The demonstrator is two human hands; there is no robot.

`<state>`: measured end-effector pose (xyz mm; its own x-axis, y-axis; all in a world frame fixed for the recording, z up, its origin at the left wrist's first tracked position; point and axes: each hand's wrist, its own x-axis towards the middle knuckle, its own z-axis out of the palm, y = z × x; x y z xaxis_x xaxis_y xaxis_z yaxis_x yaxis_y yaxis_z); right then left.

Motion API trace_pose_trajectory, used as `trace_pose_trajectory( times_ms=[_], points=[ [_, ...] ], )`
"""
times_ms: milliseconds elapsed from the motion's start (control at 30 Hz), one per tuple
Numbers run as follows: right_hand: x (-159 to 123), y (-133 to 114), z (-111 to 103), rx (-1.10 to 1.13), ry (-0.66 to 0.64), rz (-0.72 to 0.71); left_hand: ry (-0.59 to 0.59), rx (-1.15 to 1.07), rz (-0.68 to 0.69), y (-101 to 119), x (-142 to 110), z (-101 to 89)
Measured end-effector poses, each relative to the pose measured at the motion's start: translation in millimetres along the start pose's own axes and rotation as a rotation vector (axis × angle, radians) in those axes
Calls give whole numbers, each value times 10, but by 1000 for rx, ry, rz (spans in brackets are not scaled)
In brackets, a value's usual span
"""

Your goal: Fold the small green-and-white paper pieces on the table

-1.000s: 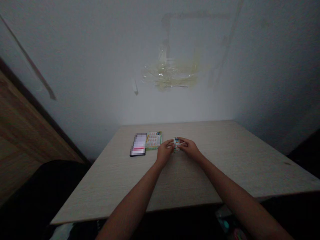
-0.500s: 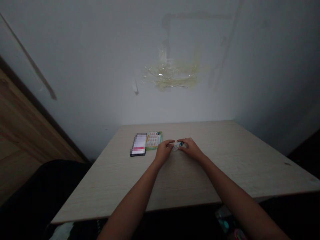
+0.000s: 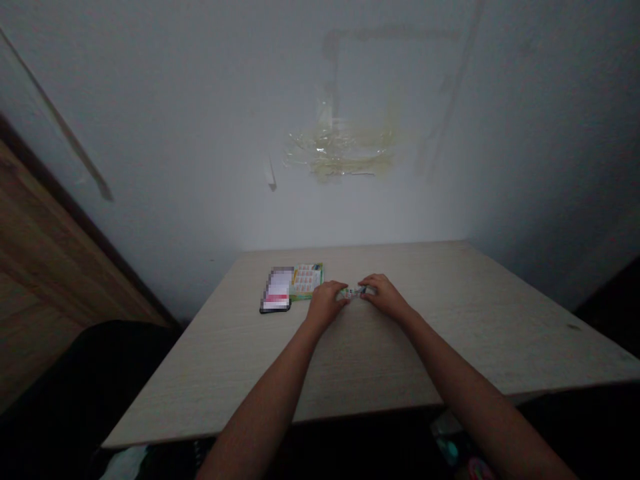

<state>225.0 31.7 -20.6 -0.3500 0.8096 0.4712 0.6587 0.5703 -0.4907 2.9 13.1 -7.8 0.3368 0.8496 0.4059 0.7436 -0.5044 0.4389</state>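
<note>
Watching my left hand (image 3: 327, 303) and right hand (image 3: 387, 297) pinch a small, multicoloured, seemingly plastic piece (image 3: 354, 292) right of the black-edged rectangular phone (image 3: 277, 290); they've spread slightly, apparently flattening it. The green-bordered paper sheet (image 3: 307, 280) adjoins the phone.

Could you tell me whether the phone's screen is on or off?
On: the phone shows a lit, pale display with a pink band.

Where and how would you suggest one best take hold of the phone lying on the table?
I'd grip the phone by its two long edges near the close end, coming from above and from the person's side. It lies flat, and its far right edge borders the printed sheet, while the near end reaches past that sheet.
</note>
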Motion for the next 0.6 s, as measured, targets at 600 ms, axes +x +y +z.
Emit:
trace_pose_trajectory(
  times_ms=[600],
  points=[
    [-10, -14, -48, 113, 75, -12, 102, -216, -89, -32, 11, 40]
  ],
)
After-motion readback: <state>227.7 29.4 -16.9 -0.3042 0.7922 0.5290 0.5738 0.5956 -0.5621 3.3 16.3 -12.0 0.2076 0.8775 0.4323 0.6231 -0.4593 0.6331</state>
